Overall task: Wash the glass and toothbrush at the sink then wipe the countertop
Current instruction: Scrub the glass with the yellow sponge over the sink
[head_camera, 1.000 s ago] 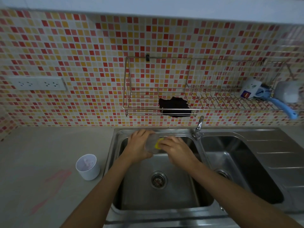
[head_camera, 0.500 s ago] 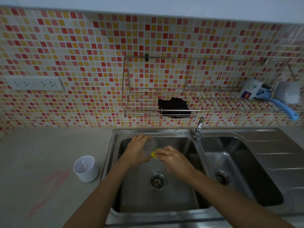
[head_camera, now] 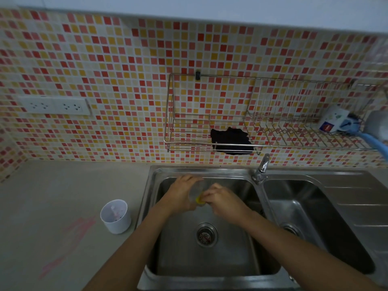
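Over the left sink basin (head_camera: 228,263), my left hand (head_camera: 180,194) grips a clear glass (head_camera: 196,191), tilted on its side. My right hand (head_camera: 222,200) presses a yellow sponge (head_camera: 199,200) against the glass, and most of the sponge is hidden by my fingers. A white cup (head_camera: 116,216) stands on the countertop (head_camera: 52,196) left of the sink, with a pale toothbrush-like item inside it. Pink smears (head_camera: 67,244) mark the countertop in front of the cup.
A tap (head_camera: 261,168) stands between the two basins, with the right basin (head_camera: 310,219) and drainboard beyond. A wall wire rack (head_camera: 210,141) holds a black cloth (head_camera: 231,141), and a blue-handled brush (head_camera: 373,141) and containers at its right end. Sockets (head_camera: 54,106) sit on the tiled wall.
My hands have shifted slightly on the glass; the right hand has worked the sponge lower along it. The view has drifted a little.
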`<action>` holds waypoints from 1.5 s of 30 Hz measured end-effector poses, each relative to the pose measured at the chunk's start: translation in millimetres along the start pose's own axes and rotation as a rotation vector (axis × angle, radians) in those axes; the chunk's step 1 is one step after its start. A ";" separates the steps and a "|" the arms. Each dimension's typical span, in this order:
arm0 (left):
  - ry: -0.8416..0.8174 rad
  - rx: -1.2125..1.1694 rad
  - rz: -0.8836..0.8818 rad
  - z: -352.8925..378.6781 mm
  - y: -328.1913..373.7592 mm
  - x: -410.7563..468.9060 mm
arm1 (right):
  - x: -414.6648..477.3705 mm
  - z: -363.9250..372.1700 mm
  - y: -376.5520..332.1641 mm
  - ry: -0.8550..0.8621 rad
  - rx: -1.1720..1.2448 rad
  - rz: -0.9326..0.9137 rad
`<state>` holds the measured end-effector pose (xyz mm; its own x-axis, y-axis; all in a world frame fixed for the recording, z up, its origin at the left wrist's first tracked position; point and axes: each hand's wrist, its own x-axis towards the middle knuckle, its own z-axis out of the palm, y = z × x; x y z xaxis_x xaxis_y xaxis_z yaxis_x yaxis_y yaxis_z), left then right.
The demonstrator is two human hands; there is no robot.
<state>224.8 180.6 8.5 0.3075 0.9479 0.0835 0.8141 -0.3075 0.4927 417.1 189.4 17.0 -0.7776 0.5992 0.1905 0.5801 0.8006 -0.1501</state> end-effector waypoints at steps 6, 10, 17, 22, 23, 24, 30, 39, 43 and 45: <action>0.023 0.007 0.021 -2.2 -7.0 11.7 | 7.8 9.4 5.1 0.085 -0.070 0.043; 0.046 -0.037 0.017 0.4 -12.8 10.1 | 18.0 9.0 10.1 0.028 0.046 0.070; 0.026 -0.079 -0.005 8.7 -21.5 9.7 | 24.3 -1.0 2.6 -0.121 0.146 0.136; 0.143 -0.183 -0.099 9.4 -40.4 -0.9 | 41.7 -68.2 0.5 0.052 0.570 0.442; 0.158 -0.197 -0.100 7.7 -42.7 -1.4 | 46.6 -80.1 0.2 0.114 0.645 0.471; 0.165 -0.220 -0.109 6.0 -44.3 -1.5 | 52.5 -89.6 0.5 0.179 0.719 0.493; 0.227 -0.317 -0.162 -1.3 -43.1 2.7 | 105.2 -110.5 17.7 0.562 0.860 0.569; 0.228 -0.332 -0.198 -4.9 -40.0 0.0 | 183.7 -80.5 52.5 0.260 0.340 0.613; 0.223 -0.312 -0.189 -5.0 -32.3 -2.0 | 177.9 -80.1 46.2 0.188 0.279 0.550; 0.217 -0.322 -0.196 -2.2 -25.6 -1.9 | 161.9 -82.5 40.3 0.306 0.346 0.484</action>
<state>202.3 186.8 -2.4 0.0237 0.9918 0.1252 0.6412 -0.1112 0.7592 334.5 319.2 121.9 -0.3159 0.9059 0.2819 0.6954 0.4233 -0.5807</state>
